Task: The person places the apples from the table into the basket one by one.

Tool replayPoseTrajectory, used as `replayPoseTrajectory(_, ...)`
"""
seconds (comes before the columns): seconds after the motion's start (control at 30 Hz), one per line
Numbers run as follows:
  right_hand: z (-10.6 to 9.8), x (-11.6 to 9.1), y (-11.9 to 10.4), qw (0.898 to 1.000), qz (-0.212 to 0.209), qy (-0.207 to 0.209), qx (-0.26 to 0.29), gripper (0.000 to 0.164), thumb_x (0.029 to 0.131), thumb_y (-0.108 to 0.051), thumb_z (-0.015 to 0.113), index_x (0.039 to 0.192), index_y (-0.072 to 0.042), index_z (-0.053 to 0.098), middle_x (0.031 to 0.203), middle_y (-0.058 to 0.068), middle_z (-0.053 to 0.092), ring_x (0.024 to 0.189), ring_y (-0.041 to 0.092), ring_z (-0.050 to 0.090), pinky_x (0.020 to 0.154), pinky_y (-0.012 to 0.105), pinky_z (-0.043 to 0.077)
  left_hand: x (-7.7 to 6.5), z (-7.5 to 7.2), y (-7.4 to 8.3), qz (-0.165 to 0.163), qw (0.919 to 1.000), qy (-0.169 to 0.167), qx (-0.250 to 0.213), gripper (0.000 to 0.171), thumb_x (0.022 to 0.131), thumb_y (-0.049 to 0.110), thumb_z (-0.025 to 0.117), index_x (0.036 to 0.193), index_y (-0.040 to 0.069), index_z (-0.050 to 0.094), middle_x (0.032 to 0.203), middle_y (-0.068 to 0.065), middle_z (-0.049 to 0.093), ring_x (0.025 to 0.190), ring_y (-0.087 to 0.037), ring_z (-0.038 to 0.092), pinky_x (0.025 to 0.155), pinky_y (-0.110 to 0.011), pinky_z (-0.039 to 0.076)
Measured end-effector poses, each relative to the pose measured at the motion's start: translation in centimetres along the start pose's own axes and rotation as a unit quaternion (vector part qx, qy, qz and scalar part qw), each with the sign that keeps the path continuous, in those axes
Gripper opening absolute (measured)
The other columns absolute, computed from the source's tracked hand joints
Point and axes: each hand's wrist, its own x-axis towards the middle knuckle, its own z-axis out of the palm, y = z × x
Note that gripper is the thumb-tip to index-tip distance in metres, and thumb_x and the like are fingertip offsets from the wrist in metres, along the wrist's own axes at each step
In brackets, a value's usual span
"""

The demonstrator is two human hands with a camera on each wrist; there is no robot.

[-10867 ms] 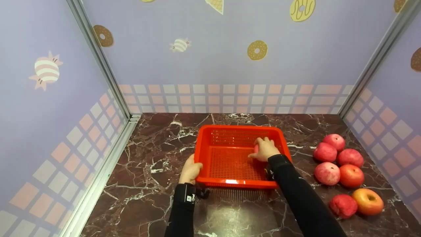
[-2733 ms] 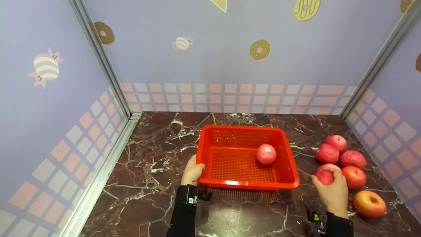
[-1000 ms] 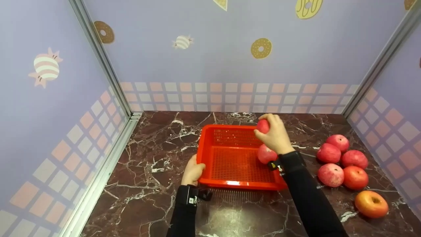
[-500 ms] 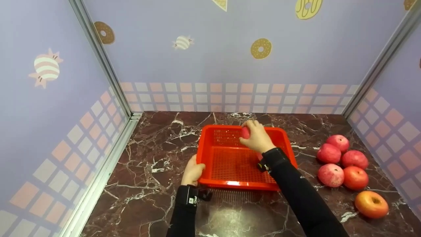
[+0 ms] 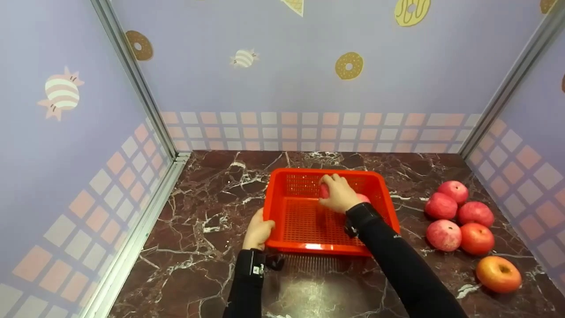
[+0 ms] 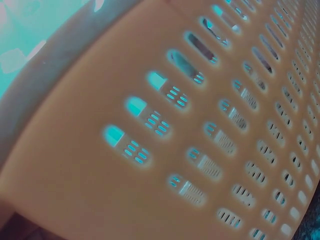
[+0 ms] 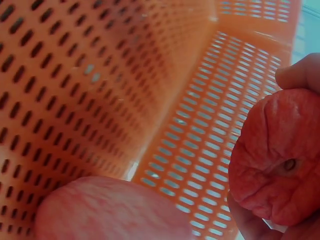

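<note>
My right hand grips a wrinkled red apple inside the red plastic basket, above its perforated floor. In the head view only a sliver of that apple shows past the fingers. Another pink-red apple lies in the basket, partly hidden behind the right hand; the right wrist view shows its rounded top close by. At the basket's left side, my left hand holds the wall, thumb over the rim. The left wrist view is filled by the slotted basket wall, with no fingers in sight.
Several red apples sit grouped on the dark marbled tabletop to the right of the basket. A yellow-orange apple lies nearer the front right. Patterned panels enclose the back and both sides.
The right hand took the wrinkled apple from the right-hand group, carried it left over the basket, and has lowered it inside. The left hand stays on the basket.
</note>
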Motion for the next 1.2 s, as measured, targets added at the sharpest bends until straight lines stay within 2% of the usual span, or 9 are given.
replayPoseTrajectory(0.27, 1.3, -0.2, 0.3, 0.999, -0.007, -0.031, -0.045, 0.052, 0.077, -0.021, 0.078, 0.124, -0.009, 0.059, 0.118, 0.019, 0.058, 0.113, 0.045, 0.054, 0.093, 0.055, 0.052, -0.1, 0.1, 0.3, -0.011, 0.9999, 0.004, 0.004, 0.070, 0.079, -0.013, 0.045, 0.149, -0.008, 0.040, 0.139, -0.036, 0.054, 0.117, -0.051, 0.060, 0.094, -0.057, 0.055)
replayPoseTrajectory(0.63, 2.0, -0.6, 0.1, 0.994, -0.016, -0.072, -0.082, 0.053, 0.080, -0.020, 0.081, 0.126, -0.006, 0.058, 0.120, 0.023, 0.057, 0.112, 0.047, 0.054, 0.092, 0.056, 0.053, -0.2, 0.1, 0.4, -0.011, 0.9999, -0.001, -0.008, 0.071, 0.079, -0.013, 0.044, 0.150, -0.008, 0.039, 0.141, -0.036, 0.052, 0.119, -0.051, 0.059, 0.096, -0.059, 0.055)
replayPoseTrajectory(0.77, 2.1, -0.6, 0.2, 0.992, -0.001, -0.087, -0.096, 0.056, 0.081, -0.022, 0.081, 0.128, -0.005, 0.057, 0.123, 0.025, 0.057, 0.116, 0.050, 0.054, 0.092, 0.059, 0.053, -0.2, 0.1, 0.3, -0.012, 0.9999, 0.001, -0.006, 0.071, 0.078, -0.013, 0.045, 0.149, -0.009, 0.039, 0.140, -0.036, 0.053, 0.119, -0.052, 0.060, 0.094, -0.057, 0.056)
replayPoseTrajectory(0.97, 2.1, -0.7, 0.3, 0.987, 0.033, -0.106, -0.115, 0.061, 0.085, -0.034, 0.081, 0.133, -0.008, 0.056, 0.127, 0.026, 0.057, 0.122, 0.053, 0.054, 0.092, 0.065, 0.053, -0.2, 0.1, 0.2, 0.003, 1.0000, 0.004, 0.001, 0.070, 0.077, -0.013, 0.044, 0.147, -0.011, 0.040, 0.138, -0.036, 0.054, 0.117, -0.049, 0.059, 0.094, -0.055, 0.055)
replayPoseTrajectory(1.2, 2.6, -0.6, 0.6, 0.986, 0.036, -0.103, -0.123, 0.065, 0.082, -0.045, 0.082, 0.131, -0.010, 0.056, 0.129, 0.024, 0.058, 0.124, 0.051, 0.053, 0.096, 0.065, 0.050, -0.2, 0.0, 0.2, -0.005, 1.0000, 0.005, -0.002, 0.070, 0.077, -0.013, 0.044, 0.147, -0.010, 0.040, 0.140, -0.035, 0.053, 0.119, -0.050, 0.059, 0.096, -0.057, 0.054)
